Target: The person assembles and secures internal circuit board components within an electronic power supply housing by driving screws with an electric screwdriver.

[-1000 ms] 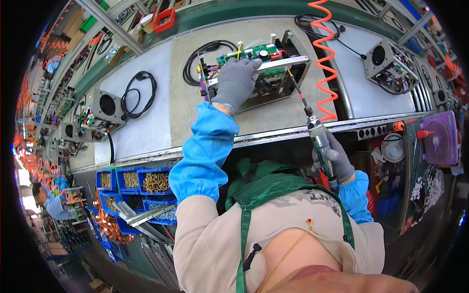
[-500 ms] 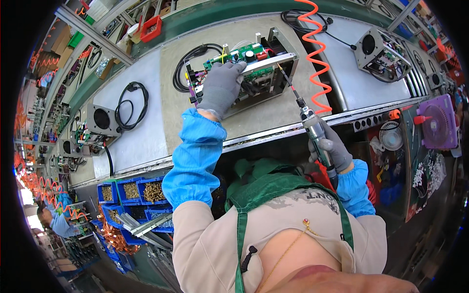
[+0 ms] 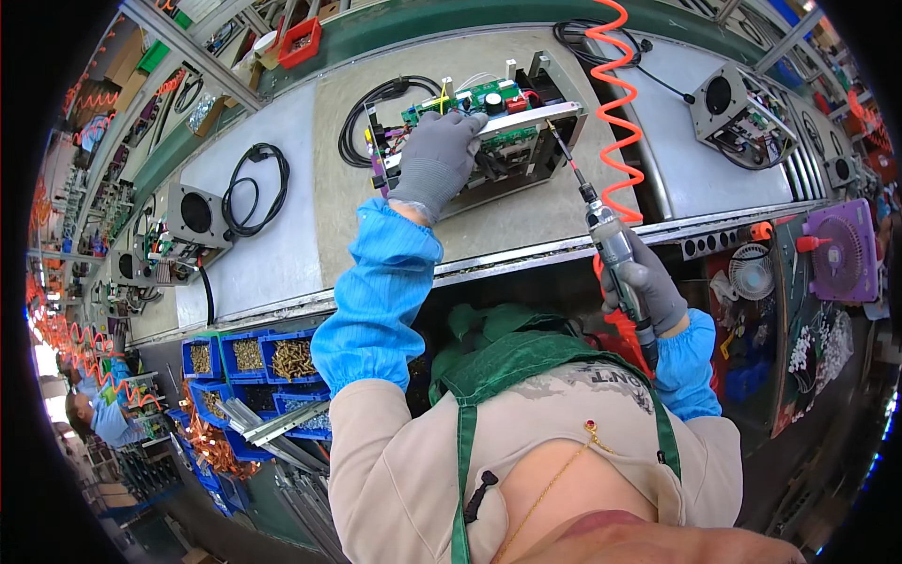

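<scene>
My left hand [image 3: 437, 162], in a grey glove, is closed over the long silver metal bar [image 3: 531, 117] along the near upper edge of an open electronic unit [image 3: 507, 155]. The unit has a green circuit board [image 3: 465, 101], wires and a metal frame. My right hand [image 3: 648, 282], also gloved, grips a power screwdriver [image 3: 615, 246] around its body. Its long thin bit points up and left to the right end of the bar, where the tip seems to touch. Whether a screw sits there is too small to tell.
An orange coiled hose [image 3: 620, 141] hangs right of the unit. Similar units with fans stand left [image 3: 195, 211] and right [image 3: 733, 108]. Black cables [image 3: 256, 193] lie on the bench. Blue bins [image 3: 246, 357] of screws sit below its edge; a purple fan [image 3: 841, 246] is at right.
The whole view has shifted slightly. Both hands, the screwdriver and the unit keep about the same places relative to one another, with the bit still at the bar's right end.
</scene>
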`<state>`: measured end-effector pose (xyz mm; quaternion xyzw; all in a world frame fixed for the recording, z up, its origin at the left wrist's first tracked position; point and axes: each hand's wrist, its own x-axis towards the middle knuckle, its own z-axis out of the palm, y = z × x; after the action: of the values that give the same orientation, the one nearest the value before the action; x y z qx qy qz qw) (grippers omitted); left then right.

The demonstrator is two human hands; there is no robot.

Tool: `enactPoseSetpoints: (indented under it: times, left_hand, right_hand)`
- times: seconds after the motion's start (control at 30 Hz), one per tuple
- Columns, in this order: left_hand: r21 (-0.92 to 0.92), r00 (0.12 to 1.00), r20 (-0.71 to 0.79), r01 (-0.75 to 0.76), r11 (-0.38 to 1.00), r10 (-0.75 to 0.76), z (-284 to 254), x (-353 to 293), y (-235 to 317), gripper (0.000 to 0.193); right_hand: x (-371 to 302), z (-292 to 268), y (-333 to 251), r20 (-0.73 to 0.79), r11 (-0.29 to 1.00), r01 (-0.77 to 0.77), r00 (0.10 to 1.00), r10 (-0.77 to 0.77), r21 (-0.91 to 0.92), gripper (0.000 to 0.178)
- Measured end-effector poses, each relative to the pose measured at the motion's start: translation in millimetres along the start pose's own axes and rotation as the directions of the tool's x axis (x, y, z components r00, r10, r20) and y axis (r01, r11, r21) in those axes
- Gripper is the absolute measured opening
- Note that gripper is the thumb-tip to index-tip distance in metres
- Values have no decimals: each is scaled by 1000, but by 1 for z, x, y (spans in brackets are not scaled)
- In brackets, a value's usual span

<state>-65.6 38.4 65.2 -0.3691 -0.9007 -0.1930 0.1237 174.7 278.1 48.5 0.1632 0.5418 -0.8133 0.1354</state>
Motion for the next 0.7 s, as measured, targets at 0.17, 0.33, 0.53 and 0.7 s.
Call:
enactPoseSetpoints:
  times: [0.17, 0.33, 0.53, 0.7]
  left_hand:
    - [4, 1000, -21, -5, 1000, 5, 9, 1, -3, 32]
    - [187, 874, -473, -22, 982, 109, 26, -52, 25, 34]
    - [-205, 790, -265, 513, 833, -552, 19, -220, -4, 22]
    - [297, 327, -629, 939, 170, -706, -53, -362, -65, 22]
  right_hand:
    - [13, 5, 7, 157, 884, -20, 986, -61, 467, 72]
    - [25, 14, 28, 143, 929, 124, 973, -183, 348, 58]
    - [33, 6, 35, 159, 934, 129, 969, -191, 333, 53]
    - [37, -5, 38, 192, 942, 100, 967, -168, 320, 53]
